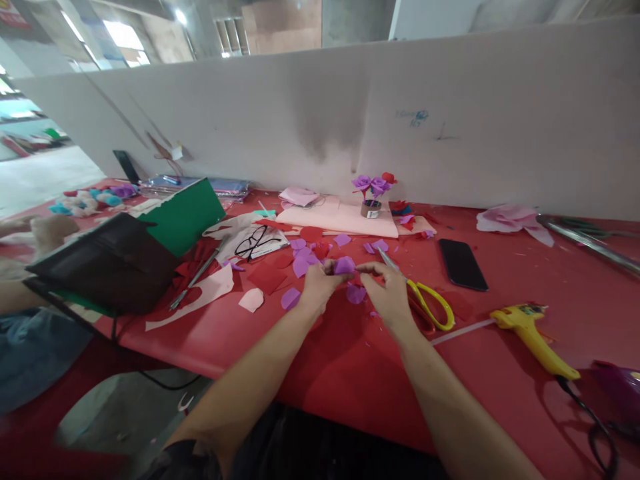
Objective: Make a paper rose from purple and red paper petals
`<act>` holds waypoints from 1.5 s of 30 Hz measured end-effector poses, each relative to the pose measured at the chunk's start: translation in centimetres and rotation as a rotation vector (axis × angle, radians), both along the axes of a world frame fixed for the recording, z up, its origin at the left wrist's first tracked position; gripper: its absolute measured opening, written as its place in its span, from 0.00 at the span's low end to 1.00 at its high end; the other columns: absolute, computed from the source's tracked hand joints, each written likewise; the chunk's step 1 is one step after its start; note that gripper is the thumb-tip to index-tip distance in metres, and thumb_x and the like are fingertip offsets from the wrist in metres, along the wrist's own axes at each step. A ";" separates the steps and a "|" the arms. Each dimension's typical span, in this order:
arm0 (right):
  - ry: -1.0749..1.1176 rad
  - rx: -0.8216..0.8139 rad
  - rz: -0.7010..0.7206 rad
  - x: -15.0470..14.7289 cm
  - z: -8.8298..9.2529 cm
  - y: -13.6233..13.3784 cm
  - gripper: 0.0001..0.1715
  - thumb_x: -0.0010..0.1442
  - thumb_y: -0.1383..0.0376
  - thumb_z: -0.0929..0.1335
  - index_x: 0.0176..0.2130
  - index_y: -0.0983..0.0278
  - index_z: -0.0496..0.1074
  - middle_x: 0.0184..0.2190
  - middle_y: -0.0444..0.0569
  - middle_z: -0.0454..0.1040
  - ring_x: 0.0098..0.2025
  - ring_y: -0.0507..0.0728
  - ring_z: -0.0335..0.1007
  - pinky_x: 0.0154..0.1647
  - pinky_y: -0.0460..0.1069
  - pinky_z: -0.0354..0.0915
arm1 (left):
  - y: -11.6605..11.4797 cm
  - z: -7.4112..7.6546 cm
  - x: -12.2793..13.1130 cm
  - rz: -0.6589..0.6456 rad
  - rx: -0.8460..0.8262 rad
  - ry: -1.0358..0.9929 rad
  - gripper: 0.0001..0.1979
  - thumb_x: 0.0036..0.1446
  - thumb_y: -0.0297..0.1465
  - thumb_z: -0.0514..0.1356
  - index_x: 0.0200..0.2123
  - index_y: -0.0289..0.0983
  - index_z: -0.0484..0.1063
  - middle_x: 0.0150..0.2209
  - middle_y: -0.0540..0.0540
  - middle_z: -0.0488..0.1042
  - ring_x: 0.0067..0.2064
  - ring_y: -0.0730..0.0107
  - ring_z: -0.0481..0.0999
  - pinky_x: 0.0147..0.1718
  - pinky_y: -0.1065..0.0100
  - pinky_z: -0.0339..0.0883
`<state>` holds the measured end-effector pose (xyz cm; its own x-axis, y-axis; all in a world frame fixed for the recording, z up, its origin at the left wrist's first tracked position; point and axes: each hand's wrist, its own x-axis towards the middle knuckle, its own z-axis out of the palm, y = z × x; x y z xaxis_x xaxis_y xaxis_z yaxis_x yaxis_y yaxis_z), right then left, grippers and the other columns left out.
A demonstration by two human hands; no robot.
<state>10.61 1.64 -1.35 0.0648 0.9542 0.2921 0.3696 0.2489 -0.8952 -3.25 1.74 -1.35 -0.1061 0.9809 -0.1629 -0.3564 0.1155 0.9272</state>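
Over the middle of the red table (200, 347), my left hand (320, 283) pinches a purple paper petal (344, 266) between thumb and fingers. My right hand (387, 293) is at the petal's right edge, thumb and forefinger pressed together; whether it grips the edge is too small to tell. Several purple petals (303, 262) lie behind and beside my left hand, and another (356, 294) is between my hands. Yellow-handled scissors (435, 305) lie just right of my right hand, their blades partly hidden by it.
A yellow glue gun (537, 337) and a black phone (463, 265) lie on the right. Behind stands a small pot (371, 209) of purple and red paper flowers. Glasses (257, 243), a black bag (113, 263) and a green board (185, 217) are left, beside another person's arm (15, 293).
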 end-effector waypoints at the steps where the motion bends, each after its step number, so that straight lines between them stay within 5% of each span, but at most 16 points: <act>1: 0.049 -0.020 0.027 -0.2 0.0 0.0 0.07 0.50 0.63 0.69 0.31 0.59 0.79 0.32 0.48 0.79 0.39 0.61 0.69 0.49 0.58 0.60 | 0.0 -0.1 0.0 -0.019 0.025 0.012 0.12 0.32 0.21 0.71 0.23 0.33 0.73 0.24 0.51 0.73 0.29 0.75 0.70 0.35 0.69 0.66; 4: 0.157 -0.076 0.057 -0.7 -0.2 0.1 0.10 0.47 0.58 0.73 0.29 0.60 0.77 0.29 0.47 0.78 0.35 0.59 0.68 0.43 0.55 0.62 | -0.1 -0.2 0.0 -0.061 0.096 0.062 0.09 0.35 0.22 0.68 0.24 0.33 0.73 0.24 0.52 0.73 0.29 0.76 0.70 0.35 0.70 0.65; 8: 0.336 -0.154 0.085 -0.9 -0.5 0.2 0.14 0.46 0.54 0.73 0.29 0.61 0.75 0.27 0.46 0.76 0.30 0.56 0.67 0.36 0.52 0.64 | -0.2 0.2 -0.4 -0.172 -0.015 -0.021 0.17 0.31 0.22 0.72 0.30 0.34 0.74 0.24 0.54 0.72 0.25 0.80 0.66 0.27 0.73 0.59; 11: 0.438 -0.201 0.110 -0.6 -0.4 0.4 0.14 0.44 0.55 0.74 0.30 0.61 0.76 0.29 0.45 0.77 0.32 0.56 0.69 0.37 0.51 0.65 | -0.1 0.7 -0.9 -0.240 -0.131 -0.125 0.16 0.36 0.29 0.73 0.29 0.35 0.73 0.15 0.59 0.60 0.17 0.83 0.54 0.19 0.74 0.49; 13: 0.484 -0.230 0.110 -0.3 -0.3 0.5 0.12 0.42 0.58 0.74 0.29 0.61 0.77 0.29 0.45 0.78 0.33 0.56 0.70 0.38 0.51 0.65 | 0.1 0.9 -1.1 -0.216 -0.154 -0.178 0.14 0.39 0.33 0.73 0.27 0.36 0.71 0.13 0.61 0.54 0.15 0.84 0.49 0.17 0.74 0.46; 26: 0.604 -0.241 0.028 0.1 0.1 0.9 0.05 0.41 0.63 0.71 0.22 0.60 0.71 0.22 0.42 0.71 0.27 0.53 0.62 0.32 0.49 0.60 | 0.4 1.3 -1.5 -0.077 -0.095 -0.269 0.14 0.53 0.26 0.64 0.23 0.37 0.60 0.14 0.62 0.52 0.12 0.86 0.45 0.15 0.76 0.48; 38: 0.578 -0.300 0.097 -0.1 0.2 0.7 0.13 0.39 0.59 0.76 0.28 0.61 0.78 0.27 0.45 0.78 0.31 0.54 0.71 0.37 0.51 0.66 | 0.5 0.6 -1.5 -0.025 -0.071 -0.171 0.13 0.52 0.28 0.66 0.25 0.37 0.62 0.16 0.61 0.56 0.13 0.86 0.48 0.14 0.78 0.43; 45: 0.554 -0.265 0.019 0.5 -0.1 1.1 0.12 0.41 0.60 0.76 0.29 0.61 0.76 0.28 0.45 0.77 0.32 0.55 0.70 0.38 0.51 0.65 | 0.6 0.8 -1.5 -0.025 -0.074 -0.118 0.11 0.51 0.27 0.66 0.24 0.36 0.65 0.14 0.60 0.56 0.13 0.85 0.47 0.15 0.75 0.42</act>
<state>11.07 2.71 -1.50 0.1209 0.9923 -0.0278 -0.1711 -0.0068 -0.9852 -4.79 2.32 -0.59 -0.0577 0.9678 -0.2449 -0.4585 0.1922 0.8677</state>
